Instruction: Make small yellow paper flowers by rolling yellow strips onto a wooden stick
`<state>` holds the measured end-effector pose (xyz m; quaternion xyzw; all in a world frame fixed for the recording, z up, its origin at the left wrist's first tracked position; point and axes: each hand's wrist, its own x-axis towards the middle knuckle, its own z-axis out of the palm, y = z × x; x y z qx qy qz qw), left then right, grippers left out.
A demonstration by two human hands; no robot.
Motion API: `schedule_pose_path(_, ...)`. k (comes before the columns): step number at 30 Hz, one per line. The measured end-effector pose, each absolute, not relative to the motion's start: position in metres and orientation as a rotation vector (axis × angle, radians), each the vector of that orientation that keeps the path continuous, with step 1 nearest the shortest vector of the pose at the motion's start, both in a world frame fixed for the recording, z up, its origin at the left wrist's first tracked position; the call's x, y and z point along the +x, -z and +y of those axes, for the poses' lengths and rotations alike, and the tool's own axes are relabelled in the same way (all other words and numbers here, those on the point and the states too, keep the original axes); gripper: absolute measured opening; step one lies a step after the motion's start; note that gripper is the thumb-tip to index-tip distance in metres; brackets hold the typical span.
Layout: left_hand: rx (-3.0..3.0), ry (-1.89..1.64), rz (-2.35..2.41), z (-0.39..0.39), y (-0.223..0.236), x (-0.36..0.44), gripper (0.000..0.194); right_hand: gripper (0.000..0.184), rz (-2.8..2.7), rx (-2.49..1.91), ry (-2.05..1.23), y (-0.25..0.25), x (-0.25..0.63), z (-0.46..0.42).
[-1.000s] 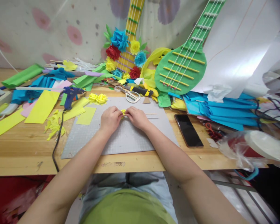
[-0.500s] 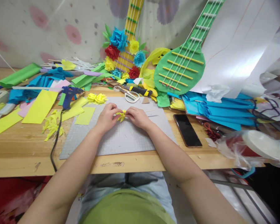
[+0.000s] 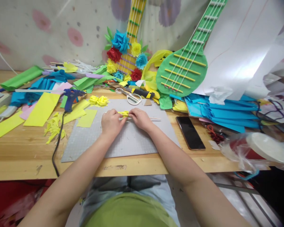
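Between my two hands is a small yellow paper flower (image 3: 124, 113), held just above the grey cutting mat (image 3: 127, 138). My left hand (image 3: 112, 122) pinches its left side, fingers closed. My right hand (image 3: 139, 118) grips it from the right, fingertips pressed together; part of the flower is hidden by the fingers. A thin stick (image 3: 155, 119) shows to the right of my right hand; whether that hand holds it I cannot tell. At the mat's far left edge lie finished-looking yellow paper flowers (image 3: 98, 101), and a yellow paper square (image 3: 87, 118) is nearer.
A blue glue gun (image 3: 70, 100) with a black cord stands left. White-handled scissors (image 3: 133, 99) and a yellow-black cutter (image 3: 144, 93) lie behind the mat. A phone (image 3: 190, 133) is on the right. Behind lean a green paper lute (image 3: 182, 74) and blue crepe paper (image 3: 217, 110).
The yellow flower was turned in my fingers: its petals hung toward me half a second ago and now lie more sideways. My left hand's fingers have shifted over it.
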<state>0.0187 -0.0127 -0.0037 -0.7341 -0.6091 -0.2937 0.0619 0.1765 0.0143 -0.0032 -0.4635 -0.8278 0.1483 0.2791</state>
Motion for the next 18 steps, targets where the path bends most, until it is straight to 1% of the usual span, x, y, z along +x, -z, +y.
schedule_pose_path(5, -2.149, 0.957, -1.889, -0.01, 0.004, 0.023, 0.023, 0.015, -2.146, -1.276, -0.423, 0.0, 0.17, 0.013)
schedule_pose_path(10, -2.143, 0.985, -1.921, -0.008, 0.005, 0.025, 0.023, 0.015, -2.045, -1.348, -0.392, -0.001, 0.162, 0.01)
schedule_pose_path(14, -2.177, 0.901, -1.917, -0.012, 0.002, 0.026, 0.024, 0.015, -1.971, -1.434, -0.384, -0.001, 0.158, 0.008)
schedule_pose_path(18, -2.168, 0.79, -2.037, -0.014, 0.001, 0.03, 0.027, 0.015, -1.951, -1.44, -0.4, -0.002, 0.157, 0.006)
